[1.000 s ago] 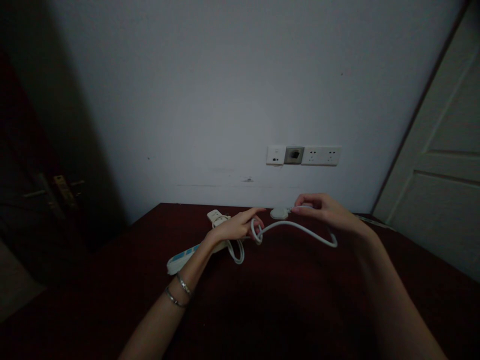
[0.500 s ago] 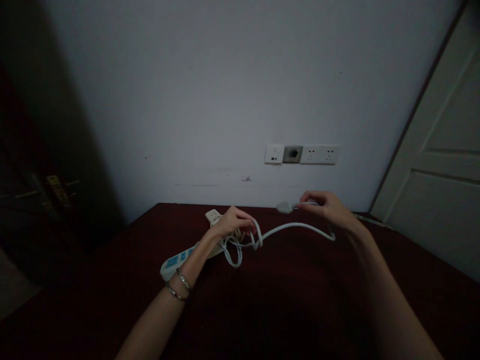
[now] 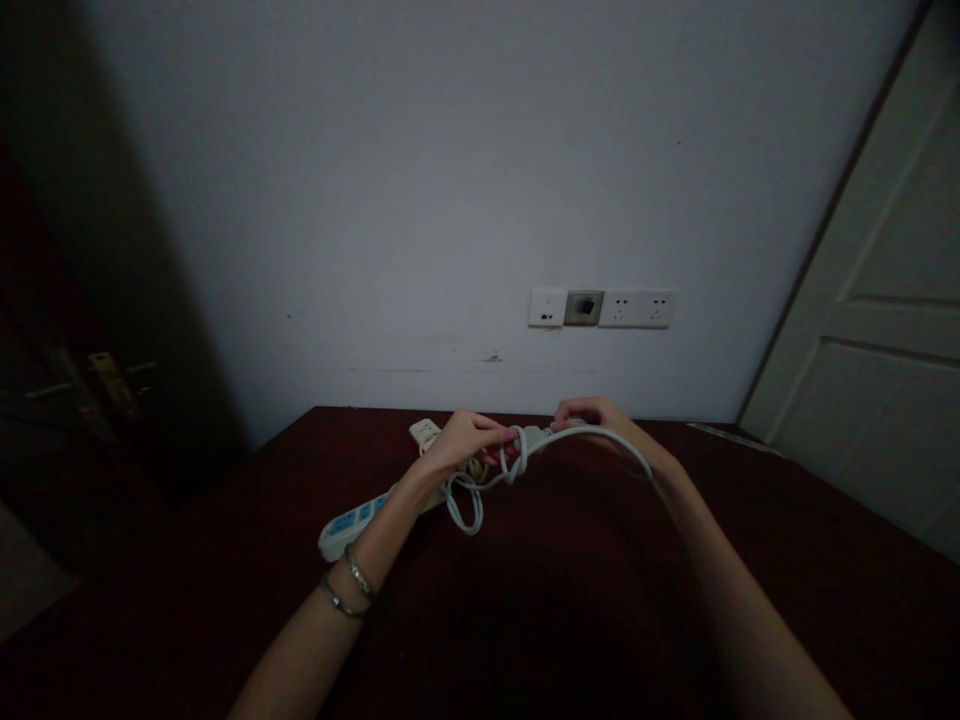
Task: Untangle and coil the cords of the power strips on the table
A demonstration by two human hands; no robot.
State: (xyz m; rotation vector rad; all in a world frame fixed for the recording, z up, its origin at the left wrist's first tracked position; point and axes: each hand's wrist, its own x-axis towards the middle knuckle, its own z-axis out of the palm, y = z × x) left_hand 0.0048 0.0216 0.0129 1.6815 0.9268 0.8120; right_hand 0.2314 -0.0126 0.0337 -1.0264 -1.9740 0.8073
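Observation:
A white power strip (image 3: 352,520) with blue switches lies on the dark red table (image 3: 540,600), partly hidden behind my left wrist. My left hand (image 3: 465,442) is closed on coils of its white cable (image 3: 469,500), held just above the strip. My right hand (image 3: 589,415) pinches the plug end (image 3: 534,437) of the cable and holds it close to the left hand. A loose arc of cable (image 3: 607,440) runs over my right wrist. Two bracelets sit on my left wrist.
A row of wall sockets (image 3: 604,308) is set in the white wall behind the table. A white door (image 3: 885,330) stands at the right. A dark door with a brass handle (image 3: 101,385) is at the left.
My right hand has carried the plug end leftward until it meets the left hand. My left hand has closed on the cable coils. The cable's span between the hands has shortened into an arc.

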